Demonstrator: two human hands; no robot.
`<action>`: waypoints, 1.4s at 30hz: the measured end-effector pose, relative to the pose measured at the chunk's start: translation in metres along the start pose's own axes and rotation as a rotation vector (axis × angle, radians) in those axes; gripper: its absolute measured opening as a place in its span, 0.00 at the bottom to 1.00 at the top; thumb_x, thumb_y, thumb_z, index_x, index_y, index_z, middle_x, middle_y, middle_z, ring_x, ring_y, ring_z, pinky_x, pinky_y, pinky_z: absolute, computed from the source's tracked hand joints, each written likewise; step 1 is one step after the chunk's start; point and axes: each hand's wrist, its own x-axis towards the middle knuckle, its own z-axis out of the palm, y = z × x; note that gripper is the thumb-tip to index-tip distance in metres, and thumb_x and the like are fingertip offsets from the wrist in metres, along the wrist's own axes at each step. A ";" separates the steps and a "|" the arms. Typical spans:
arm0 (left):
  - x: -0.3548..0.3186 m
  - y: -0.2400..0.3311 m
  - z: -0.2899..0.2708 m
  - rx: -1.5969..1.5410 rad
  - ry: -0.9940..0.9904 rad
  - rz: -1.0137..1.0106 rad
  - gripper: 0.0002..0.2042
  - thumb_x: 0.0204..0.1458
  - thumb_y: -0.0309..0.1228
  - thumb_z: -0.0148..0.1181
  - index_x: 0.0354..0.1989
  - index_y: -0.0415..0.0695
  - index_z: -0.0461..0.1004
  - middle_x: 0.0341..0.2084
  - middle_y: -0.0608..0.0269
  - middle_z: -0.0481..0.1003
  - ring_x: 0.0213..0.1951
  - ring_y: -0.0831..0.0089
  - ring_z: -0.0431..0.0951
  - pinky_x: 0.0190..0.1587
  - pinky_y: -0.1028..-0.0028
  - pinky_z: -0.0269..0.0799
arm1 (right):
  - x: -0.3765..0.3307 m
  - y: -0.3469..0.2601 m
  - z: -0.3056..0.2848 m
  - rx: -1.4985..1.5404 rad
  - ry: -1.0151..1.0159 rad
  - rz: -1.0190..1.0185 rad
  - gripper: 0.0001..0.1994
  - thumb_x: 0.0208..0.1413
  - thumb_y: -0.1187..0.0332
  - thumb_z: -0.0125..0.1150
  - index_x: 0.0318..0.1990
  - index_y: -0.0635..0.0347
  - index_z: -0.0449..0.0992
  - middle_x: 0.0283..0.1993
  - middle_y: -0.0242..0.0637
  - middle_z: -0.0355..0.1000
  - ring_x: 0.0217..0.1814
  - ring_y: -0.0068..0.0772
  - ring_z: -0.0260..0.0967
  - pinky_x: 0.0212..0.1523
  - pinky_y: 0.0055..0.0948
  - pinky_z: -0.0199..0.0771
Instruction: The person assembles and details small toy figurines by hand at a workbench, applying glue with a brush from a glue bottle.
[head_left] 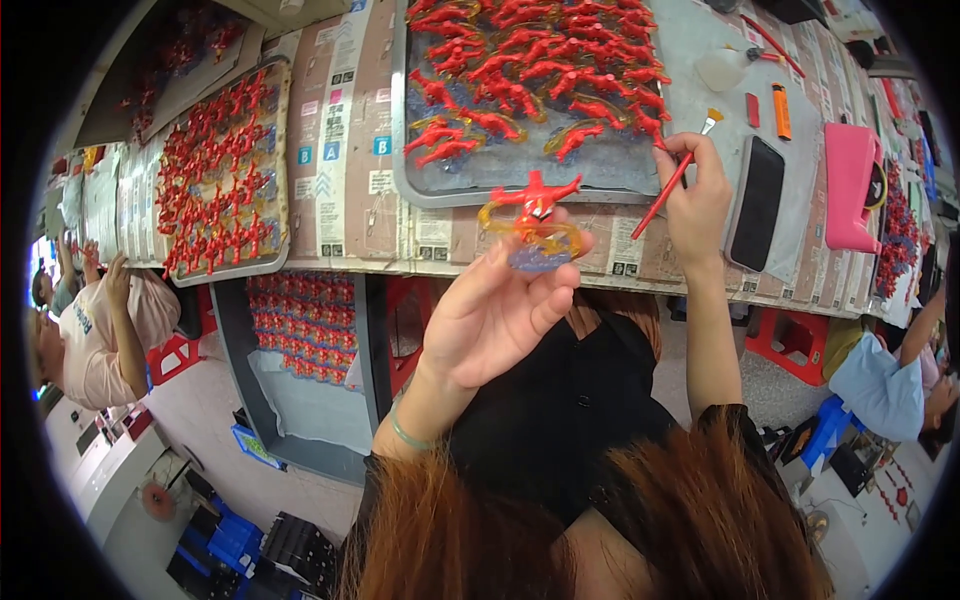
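My left hand [500,320] is raised in front of the table's near edge, its thumb and fingers closed on a small figurine [537,215]. The figurine has a red body with outstretched limbs, a clear yellow ring and a bluish-purple base. To its right, my right hand [694,205] grips a red-handled paintbrush [657,208], its flat pale bristles pointing up and away from me. A second thin dark piece shows between those fingers; what it is I cannot make out. Just beyond both hands lies a metal tray [440,196] lined with many similar red figurines [520,60].
Right of my right hand lie a black phone [757,204], an orange lighter [781,111] and a pink case [850,187]. A clear bottle [722,70] stands farther back. Another figurine tray [285,165] is at left, above a grey crate [235,345]. Co-workers [110,330] sit either side.
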 end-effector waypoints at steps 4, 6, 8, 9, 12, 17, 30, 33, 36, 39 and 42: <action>-0.004 0.000 0.011 0.588 0.162 0.210 0.23 0.45 0.20 0.43 0.54 0.37 0.52 0.50 0.55 0.59 0.48 0.60 0.63 0.48 0.66 0.61 | -0.001 -0.002 -0.007 0.457 0.083 0.162 0.06 0.45 0.76 0.55 0.29 0.63 0.63 0.30 0.35 0.66 0.32 0.21 0.63 0.33 0.19 0.62; -0.006 0.007 0.002 0.651 0.148 0.250 0.23 0.45 0.21 0.44 0.53 0.36 0.53 0.50 0.55 0.59 0.45 0.63 0.63 0.44 0.69 0.61 | -0.002 -0.013 -0.013 0.839 0.013 0.266 0.07 0.46 0.78 0.54 0.30 0.62 0.61 0.33 0.35 0.66 0.34 0.20 0.63 0.38 0.18 0.62; -0.003 0.011 0.000 0.717 0.084 0.274 0.21 0.45 0.25 0.44 0.50 0.33 0.57 0.50 0.56 0.59 0.35 0.71 0.62 0.33 0.76 0.57 | -0.004 -0.025 -0.022 0.938 -0.057 0.306 0.08 0.46 0.79 0.54 0.30 0.61 0.60 0.33 0.36 0.66 0.35 0.19 0.63 0.39 0.18 0.62; -0.003 0.013 -0.002 0.718 0.085 0.272 0.21 0.45 0.25 0.44 0.50 0.33 0.57 0.50 0.56 0.59 0.35 0.71 0.62 0.33 0.76 0.57 | -0.005 -0.032 -0.025 1.043 -0.136 0.344 0.08 0.46 0.80 0.53 0.30 0.61 0.60 0.33 0.36 0.66 0.36 0.19 0.63 0.39 0.18 0.62; -0.003 0.018 -0.004 0.799 0.005 0.315 0.21 0.47 0.30 0.41 0.49 0.32 0.58 0.47 0.55 0.60 0.33 0.71 0.62 0.32 0.76 0.56 | -0.010 -0.048 -0.031 1.111 -0.189 0.338 0.08 0.46 0.80 0.53 0.30 0.61 0.60 0.33 0.36 0.66 0.36 0.20 0.63 0.39 0.19 0.63; -0.007 0.026 -0.008 0.931 -0.038 0.385 0.22 0.49 0.38 0.35 0.43 0.31 0.64 0.37 0.52 0.61 0.30 0.70 0.62 0.32 0.76 0.56 | -0.014 -0.057 -0.032 1.186 -0.224 0.327 0.09 0.45 0.81 0.53 0.30 0.60 0.60 0.32 0.37 0.67 0.35 0.21 0.64 0.40 0.19 0.63; -0.006 0.025 -0.003 0.504 -0.063 -0.050 0.10 0.50 0.32 0.44 0.30 0.36 0.60 0.24 0.57 0.61 0.23 0.66 0.70 0.26 0.69 0.71 | -0.025 -0.064 -0.024 1.389 -0.300 0.243 0.12 0.43 0.81 0.56 0.29 0.59 0.58 0.29 0.38 0.67 0.31 0.20 0.65 0.32 0.17 0.64; -0.001 0.012 0.018 0.709 0.047 0.097 0.14 0.50 0.31 0.45 0.42 0.34 0.59 0.25 0.58 0.64 0.24 0.73 0.70 0.27 0.73 0.70 | -0.026 -0.066 -0.024 1.323 -0.287 0.150 0.12 0.43 0.82 0.56 0.29 0.59 0.58 0.28 0.37 0.67 0.30 0.20 0.64 0.32 0.18 0.64; 0.003 0.008 0.029 1.168 0.172 0.162 0.15 0.50 0.28 0.48 0.46 0.36 0.62 0.22 0.66 0.68 0.25 0.82 0.67 0.30 0.83 0.64 | -0.027 -0.071 -0.025 1.339 -0.318 0.204 0.12 0.42 0.82 0.56 0.29 0.59 0.58 0.28 0.38 0.67 0.30 0.21 0.64 0.33 0.18 0.65; 0.002 0.007 0.029 1.227 0.209 0.238 0.14 0.51 0.31 0.47 0.41 0.32 0.63 0.25 0.61 0.70 0.27 0.80 0.70 0.31 0.81 0.66 | -0.027 -0.076 -0.025 1.412 -0.339 0.227 0.12 0.42 0.83 0.56 0.28 0.59 0.58 0.28 0.38 0.67 0.31 0.22 0.65 0.33 0.19 0.65; 0.003 0.006 0.030 1.249 0.237 0.251 0.14 0.51 0.28 0.47 0.45 0.34 0.63 0.28 0.62 0.69 0.28 0.82 0.68 0.32 0.82 0.65 | -0.028 -0.078 -0.024 1.377 -0.305 0.227 0.12 0.42 0.83 0.55 0.28 0.59 0.58 0.28 0.38 0.67 0.31 0.23 0.65 0.33 0.20 0.66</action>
